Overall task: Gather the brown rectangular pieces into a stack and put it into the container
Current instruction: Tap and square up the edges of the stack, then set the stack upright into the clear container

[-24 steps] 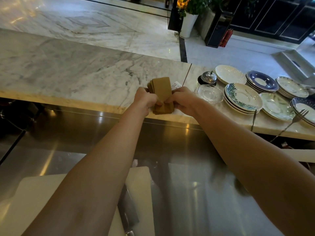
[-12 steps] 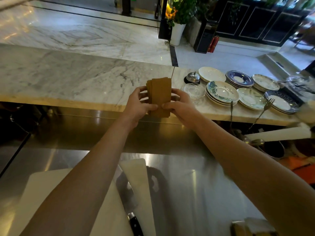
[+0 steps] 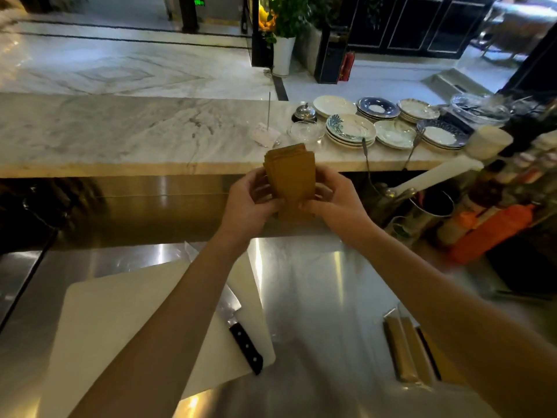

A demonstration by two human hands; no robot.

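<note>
Lying nearest on the steel table (image 3: 316, 297) are a cutting board (image 3: 120, 321), a knife (image 3: 241, 333) and what may be the container (image 3: 407, 351). Above, left hand (image 3: 250, 203) and right hand (image 3: 334, 203) grip the upright brown stack (image 3: 291, 179); plates (image 3: 351, 129) sit beyond.

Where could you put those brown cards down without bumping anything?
Both hands, left hand and right hand, hold the brown stack. Bare steel counter lies between the cutting board with its knife and the clear container. The marble ledge's left stretch is free; by the plates it's crowded.
</note>
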